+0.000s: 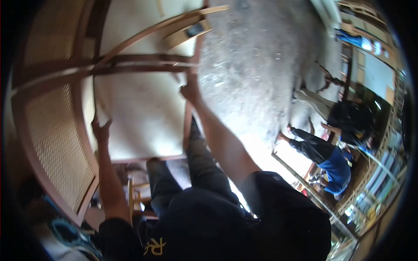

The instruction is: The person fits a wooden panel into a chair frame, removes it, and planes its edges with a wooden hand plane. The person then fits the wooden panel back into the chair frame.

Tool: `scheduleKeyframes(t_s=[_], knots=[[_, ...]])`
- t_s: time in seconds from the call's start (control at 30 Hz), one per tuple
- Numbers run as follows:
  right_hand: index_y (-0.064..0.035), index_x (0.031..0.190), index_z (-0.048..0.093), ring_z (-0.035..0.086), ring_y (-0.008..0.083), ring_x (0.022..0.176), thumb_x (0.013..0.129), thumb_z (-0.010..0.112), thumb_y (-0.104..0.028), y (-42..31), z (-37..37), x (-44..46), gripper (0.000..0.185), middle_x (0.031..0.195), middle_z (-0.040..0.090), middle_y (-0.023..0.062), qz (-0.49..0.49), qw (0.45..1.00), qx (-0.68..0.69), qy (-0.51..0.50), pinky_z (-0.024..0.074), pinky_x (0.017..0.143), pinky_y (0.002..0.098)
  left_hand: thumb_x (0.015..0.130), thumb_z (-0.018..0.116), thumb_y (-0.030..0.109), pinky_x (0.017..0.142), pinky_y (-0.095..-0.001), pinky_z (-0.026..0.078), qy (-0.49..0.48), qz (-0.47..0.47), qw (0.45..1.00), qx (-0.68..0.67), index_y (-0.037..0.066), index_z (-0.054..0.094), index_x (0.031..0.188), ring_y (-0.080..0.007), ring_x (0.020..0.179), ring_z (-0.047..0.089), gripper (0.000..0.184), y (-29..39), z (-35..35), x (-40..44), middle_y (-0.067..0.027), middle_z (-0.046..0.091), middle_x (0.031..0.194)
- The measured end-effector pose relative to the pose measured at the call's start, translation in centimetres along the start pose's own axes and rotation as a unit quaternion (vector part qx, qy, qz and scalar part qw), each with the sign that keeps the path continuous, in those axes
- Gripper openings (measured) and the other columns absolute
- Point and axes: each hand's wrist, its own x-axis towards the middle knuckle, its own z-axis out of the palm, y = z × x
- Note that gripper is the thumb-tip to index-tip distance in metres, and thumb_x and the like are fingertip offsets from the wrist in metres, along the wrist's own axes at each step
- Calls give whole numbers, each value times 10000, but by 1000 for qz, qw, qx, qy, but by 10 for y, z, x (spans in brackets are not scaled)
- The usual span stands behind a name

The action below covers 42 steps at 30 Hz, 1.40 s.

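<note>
A brown wooden furniture frame (148,68) with a pale flat panel (143,113) fills the space before me. My right hand (190,89) is closed around the frame's right-hand rail, close to the corner with the crossbar. At the panel's left edge is my left hand (102,129), its thumb and a finger spread apart. It touches or lies just over a pale strip there; blur hides the exact contact. Left of it runs a woven cane panel (56,135) in a brown frame. A long curved wooden piece (143,32) crosses the far part of the frame.
A small wooden block-like object with a dark patch (193,30) rests on the far panel. Grey concrete floor (257,69) stretches to the right. Two people, one in a blue shirt (337,172), one in black (352,122), are beyond it. A wooden stool (137,193) stands by my legs.
</note>
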Motion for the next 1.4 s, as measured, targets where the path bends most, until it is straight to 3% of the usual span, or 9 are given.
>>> scheduleKeyframes(t_s=[0.17,0.4,0.47,0.63,0.8,0.9,1.03,1.3,1.4], knots=[[-66,1285,437,440,487,1155,659,548,65,-22,-11,3,650,1138,504,287,123,991,-33,-45,397,1009,496,741,804,51,1127,-432,358,1,-17,1000,2,53,411,1457,-340,1331,439,817,60,-7,-15,-205,453,1370],[-180,1539,171,356,427,1330,676,657,-62,10,21,-10,998,1435,359,238,203,978,-35,-27,342,1054,530,714,841,93,1031,-416,405,9,-34,996,-77,65,449,1415,-307,1229,483,804,-20,1,1,-142,489,1334],[-135,1525,237,391,399,1291,652,688,6,55,41,-19,993,1403,399,253,53,998,-10,34,352,1053,484,711,844,89,1056,-414,387,4,-42,997,-58,61,470,1396,-288,1243,476,780,2,-4,-6,-132,503,1333],[-37,1186,536,597,332,986,717,661,-71,-7,-3,-36,486,1057,602,164,220,974,60,5,475,883,419,710,802,6,1064,-397,401,-12,-11,998,-65,110,467,1439,-271,1242,494,810,35,-14,-12,-133,509,1339],[-32,1191,536,544,321,1079,735,655,-73,-17,6,-55,474,1068,565,171,273,961,34,-15,441,933,403,718,761,14,1058,-424,418,7,-33,999,15,100,501,1415,-313,1238,511,748,54,-12,-13,-167,504,1341],[-35,1229,522,537,339,1094,741,658,-65,-19,5,-61,507,1103,552,189,245,970,14,-5,435,962,409,720,766,109,1055,-452,421,42,16,981,189,136,473,1438,-366,1216,508,776,48,-5,-12,-205,529,1292],[-50,1315,484,485,375,1188,750,654,-48,-10,5,-61,589,1214,516,225,240,969,47,-40,415,1018,437,732,762,152,1044,-451,430,37,1,982,185,161,471,1440,-369,1204,510,766,47,3,-9,-211,547,1249],[-144,1493,325,443,410,1206,725,592,27,-22,-27,-12,830,1296,455,220,-61,994,-86,-29,377,1036,492,679,831,156,987,-459,466,-14,-18,980,196,156,461,1445,-397,1134,555,851,49,-11,-3,-223,580,1171],[-196,1491,329,424,445,1224,721,562,24,-38,-26,5,835,1386,395,195,-7,983,-161,-89,394,1039,514,677,823,143,904,-415,513,8,35,989,141,156,543,1388,-356,1005,653,764,53,-15,-2,-226,668,1070]])
